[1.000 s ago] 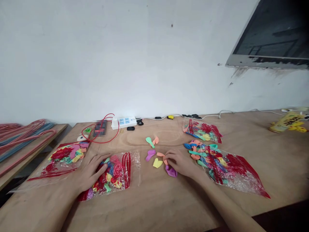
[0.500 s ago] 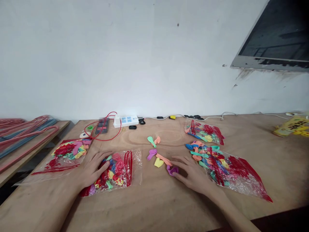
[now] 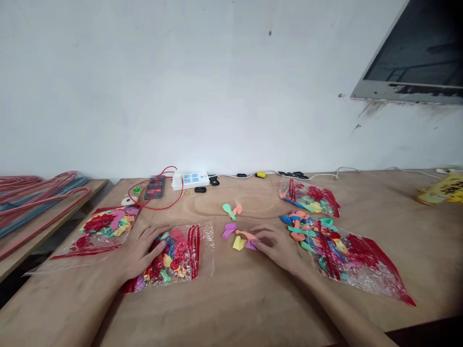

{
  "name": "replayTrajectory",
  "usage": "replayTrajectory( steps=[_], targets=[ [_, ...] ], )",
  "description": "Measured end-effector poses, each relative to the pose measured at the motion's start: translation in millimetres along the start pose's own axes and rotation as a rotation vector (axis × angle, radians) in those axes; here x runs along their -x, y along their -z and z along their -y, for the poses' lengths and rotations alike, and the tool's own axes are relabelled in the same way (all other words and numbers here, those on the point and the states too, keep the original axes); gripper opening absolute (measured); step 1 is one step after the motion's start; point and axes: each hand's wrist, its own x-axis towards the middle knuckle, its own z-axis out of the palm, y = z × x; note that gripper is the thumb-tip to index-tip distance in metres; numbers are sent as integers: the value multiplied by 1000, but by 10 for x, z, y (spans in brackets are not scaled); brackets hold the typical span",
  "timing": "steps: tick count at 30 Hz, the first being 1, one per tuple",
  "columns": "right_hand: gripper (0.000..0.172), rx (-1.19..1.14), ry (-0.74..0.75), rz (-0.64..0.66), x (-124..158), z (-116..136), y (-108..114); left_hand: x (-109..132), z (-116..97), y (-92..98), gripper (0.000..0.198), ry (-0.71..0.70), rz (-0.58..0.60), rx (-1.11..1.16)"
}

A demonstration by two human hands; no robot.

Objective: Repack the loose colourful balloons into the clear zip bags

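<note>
My left hand (image 3: 146, 250) lies flat with spread fingers on a clear bag of coloured balloons (image 3: 179, 250), its thumb over the plastic. My right hand (image 3: 277, 248) is at the small group of loose balloons in the middle of the table. Its thumb and fingers close on a purple balloon (image 3: 251, 245) and touch the end of an orange balloon (image 3: 246, 235). A yellow balloon (image 3: 239, 243) sits just left of these. Another purple balloon (image 3: 229, 230) lies farther left, and a mint-green balloon (image 3: 227, 210) crosses an orange one (image 3: 238, 209) behind.
More balloon bags lie at the left (image 3: 104, 224), the right (image 3: 356, 253) and the back right (image 3: 314, 195). Along the wall are a white power strip (image 3: 191, 180), a red cable (image 3: 159, 208) and small black items. Pink hangers (image 3: 43, 193) rest on the left table.
My right hand has moved slightly away from me, drawing its fingers together. The purple balloon has shifted up and left, beside the yellow one. My left hand stays on the bag.
</note>
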Motion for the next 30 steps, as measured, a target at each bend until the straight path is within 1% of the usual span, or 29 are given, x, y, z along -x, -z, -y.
replayTrajectory(
  steps=[3,5,6,7,9,11,12,13,15,17,19,22,24,27,30],
  targets=[
    [21,-160,-70,-108,-146,327,-31,2,11,-8,47,3,13,5],
    [22,-278,-133,-144,-259,499,-142,4,14,-18,47,5,11,13],
    [23,-356,-152,-127,-317,556,-231,5,15,-22,47,4,4,17],
    [26,-445,-161,-83,-375,595,-340,6,15,-27,47,2,-4,20],
    [29,-588,-158,57,-480,625,-598,8,16,-36,47,-5,-17,28],
    [28,-621,-135,187,-556,617,-865,8,19,-40,48,-3,-17,36],
    [25,-589,-112,216,-579,607,-985,7,20,-39,48,0,-7,38],
    [20,-528,-77,215,-592,596,-1089,7,20,-36,48,4,1,36],
    [11,-334,38,177,-594,576,-1242,5,10,-24,48,4,3,27],
    [10,-134,176,173,-580,566,-1323,3,-9,-9,48,0,-4,21],
    [12,-23,299,229,-571,570,-1357,0,-33,3,47,3,-4,18],
    [15,15,458,343,-589,606,-1372,-4,-59,10,47,36,13,17],
    [19,39,537,417,-624,652,-1380,-4,-69,13,47,55,31,22],
    [18,81,613,497,-706,756,-1418,0,-83,27,48,64,37,32],
    [13,102,645,522,-823,901,-1523,3,-103,44,46,73,31,41]
  ],
)
